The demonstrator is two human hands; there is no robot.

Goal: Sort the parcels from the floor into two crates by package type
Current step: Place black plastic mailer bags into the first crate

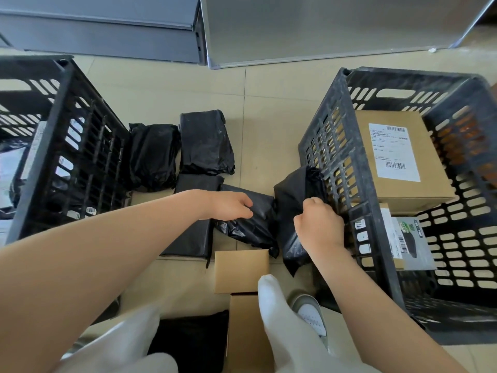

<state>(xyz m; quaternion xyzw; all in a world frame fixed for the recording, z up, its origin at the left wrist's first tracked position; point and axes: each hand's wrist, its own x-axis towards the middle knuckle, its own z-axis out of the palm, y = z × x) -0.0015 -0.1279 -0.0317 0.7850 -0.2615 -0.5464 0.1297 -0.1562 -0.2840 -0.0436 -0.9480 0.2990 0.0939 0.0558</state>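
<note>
Beige floor tiles (255, 103) carry most of the work left: I count several black poly-bag parcels (205, 142) lying between the crates and two plain cardboard boxes (240, 270) near my feet. My right hand (318, 224) grips one bagged parcel (293, 211) beside the right crate (336, 146), which holds labelled cartons (boxes only, apparently). My left hand (231, 205) rests loosely curled on another bag (250, 224). Bags show dimly inside the left crate (67, 135).
</note>
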